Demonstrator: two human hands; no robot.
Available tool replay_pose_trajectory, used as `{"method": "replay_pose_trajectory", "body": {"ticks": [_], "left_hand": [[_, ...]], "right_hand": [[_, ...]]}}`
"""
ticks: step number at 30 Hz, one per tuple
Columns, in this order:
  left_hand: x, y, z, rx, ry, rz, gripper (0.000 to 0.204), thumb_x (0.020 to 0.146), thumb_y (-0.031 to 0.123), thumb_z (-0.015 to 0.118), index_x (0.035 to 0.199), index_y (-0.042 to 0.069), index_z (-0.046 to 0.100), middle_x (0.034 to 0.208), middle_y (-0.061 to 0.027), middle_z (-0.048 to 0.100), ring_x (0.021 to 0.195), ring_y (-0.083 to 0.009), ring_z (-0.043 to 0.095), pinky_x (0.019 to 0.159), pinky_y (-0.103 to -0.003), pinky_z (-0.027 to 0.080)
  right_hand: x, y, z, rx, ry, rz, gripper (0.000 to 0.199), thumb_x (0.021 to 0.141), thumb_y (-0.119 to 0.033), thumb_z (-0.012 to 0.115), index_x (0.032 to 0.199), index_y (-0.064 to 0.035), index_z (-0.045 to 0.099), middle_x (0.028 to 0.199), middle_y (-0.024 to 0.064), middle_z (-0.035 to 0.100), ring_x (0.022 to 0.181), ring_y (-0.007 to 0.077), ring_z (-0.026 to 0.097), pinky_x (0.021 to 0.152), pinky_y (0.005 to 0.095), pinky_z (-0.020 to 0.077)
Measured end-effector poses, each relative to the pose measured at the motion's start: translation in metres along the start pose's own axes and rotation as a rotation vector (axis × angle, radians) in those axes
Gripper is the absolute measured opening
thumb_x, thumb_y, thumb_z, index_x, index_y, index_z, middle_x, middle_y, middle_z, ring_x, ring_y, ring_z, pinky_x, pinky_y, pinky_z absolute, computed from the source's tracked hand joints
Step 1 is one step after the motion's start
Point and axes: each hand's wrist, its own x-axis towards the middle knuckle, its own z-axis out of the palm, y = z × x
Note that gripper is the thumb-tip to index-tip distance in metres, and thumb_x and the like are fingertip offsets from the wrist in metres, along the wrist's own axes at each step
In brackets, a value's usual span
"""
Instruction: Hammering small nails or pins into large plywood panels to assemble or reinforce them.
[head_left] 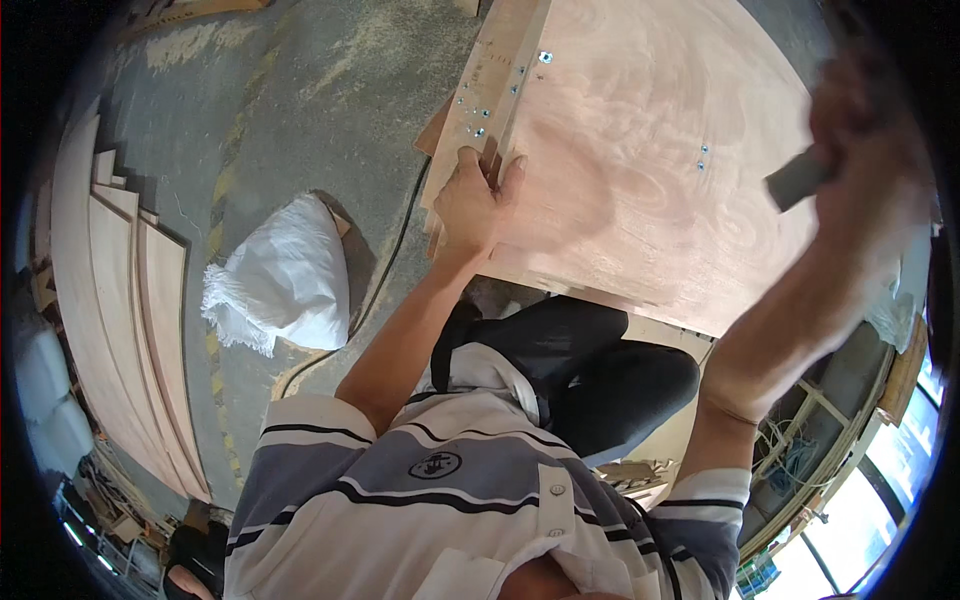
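Two bare hands, one person: left hand [467, 212], laid over the near part of a narrow board, touching it, finger and thumb apart; whether they clamp anything between them cannot be told. Right hand [862, 145], raised at the right and blurred, closed on a tool [797, 182]; one blunt grey end juts out, kind not clear.

One large wooden panel [650, 220], pale and pinkish, in front of the person, its near edge by the knees; three bright metal fasteners [545, 57] in its face, one near the far left, two paired towards the right. One narrow board [497, 62], along the panel's left side; at least six like fasteners on it or at its edge.

Containers: one white sack [285, 275], bulging, on the floor [310, 110] left of the person, contents hidden.

Also: one black cable [393, 255], running between sack and panel; one stack of long boards [115, 330], several pieces, exact count unclear, at far left; one striped shirt [430, 520], one pair of black trousers [625, 400], worn
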Motion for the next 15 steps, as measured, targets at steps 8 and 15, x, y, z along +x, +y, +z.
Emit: {"method": "replay_pose_trajectory", "body": {"ticks": [8, 15], "left_hand": [[0.004, -0.001, 0.006, -0.087, 0.097, 0.061, 0.046, 0.080, 0.044, 0.067, 0.081, 0.002, 0.047, 0.064, -0.0122, 0.058, 0.058, -0.0270, 0.059, 0.056, -0.038, 0.046], [-0.002, 0.006, -0.008, -0.057, -0.068, -0.076, 0.048, 0.082, 0.046, 0.062, 0.091, 0.002, 0.047, 0.076, -0.0160, 0.064, 0.072, -0.0353, 0.064, 0.065, -0.043, 0.049]], "right_hand": [[-0.174, 0.063, 0.126, 0.195, -0.720, 0.596, 0.040, 0.092, -0.031, 0.053, 0.086, 0.0080, 0.057, 0.075, 0.0257, 0.059, 0.073, 0.0326, 0.059, 0.072, 0.0415, 0.0457], [-0.030, 0.015, 0.009, -0.044, -0.139, 0.148, 0.038, 0.096, -0.037, 0.040, 0.075, -0.0092, 0.053, 0.056, -0.0030, 0.043, 0.046, 0.0028, 0.035, 0.040, 0.0208, 0.0233]]}}
